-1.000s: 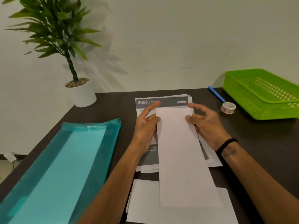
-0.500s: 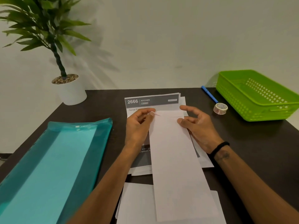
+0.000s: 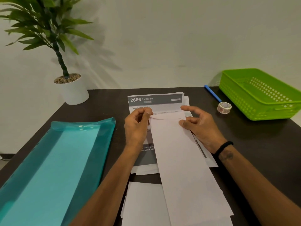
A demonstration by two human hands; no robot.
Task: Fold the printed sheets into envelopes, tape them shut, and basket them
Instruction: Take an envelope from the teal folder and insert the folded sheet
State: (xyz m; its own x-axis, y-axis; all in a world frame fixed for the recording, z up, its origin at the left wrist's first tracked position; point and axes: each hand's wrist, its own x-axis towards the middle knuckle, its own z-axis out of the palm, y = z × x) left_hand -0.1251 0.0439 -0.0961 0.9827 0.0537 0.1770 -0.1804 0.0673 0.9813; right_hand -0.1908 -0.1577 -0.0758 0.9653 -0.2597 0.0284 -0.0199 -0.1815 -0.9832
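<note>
The left hand (image 3: 136, 126) pinches the far left corner of the folded strip (image 3: 177, 154) between thumb and curled fingers, lifting a small flap at that end. The strip lies on the stack (image 3: 156, 101) of printed sheets at the table's middle, its long axis running from that far end back toward the person, so the fold to come, as I judge it, turns the far end down along that axis. The right hand (image 3: 200, 126) is on the strip's far right edge, fingertips loosely bent and touching the paper, thumb held apart above it; it steadies rather than grips. Both hands sit at the far end, about equally near the flap. Further right lie the tape (image 3: 224, 107) and the green basket (image 3: 260, 101), well apart from the strip. Against half a second ago, the left fingers have curled tighter on the corner and the flap stands a little more raised; the right hand has barely shifted.
</note>
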